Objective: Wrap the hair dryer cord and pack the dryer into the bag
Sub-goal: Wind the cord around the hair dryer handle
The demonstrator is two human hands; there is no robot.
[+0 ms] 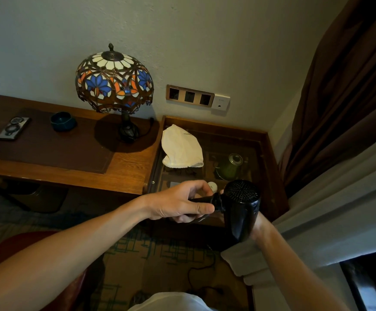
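A black hair dryer (242,207) hangs in the air over the front edge of a glass-topped cabinet, its grille end facing up. My left hand (178,202) is closed around the dryer's handle. My right hand (260,223) sits behind the dryer's barrel and is mostly hidden by it. The black cord (201,269) trails down onto the patterned carpet below. A white cloth bag (181,148) lies flat on the glass top, beyond the dryer.
A stained-glass lamp (114,81) stands on the wooden desk (128,167) at left, with a dark bowl (62,121) and a remote (13,127). Wall sockets (190,96) sit above the cabinet. Brown curtains (348,90) hang at right. A green kettle (230,166) shows under the glass.
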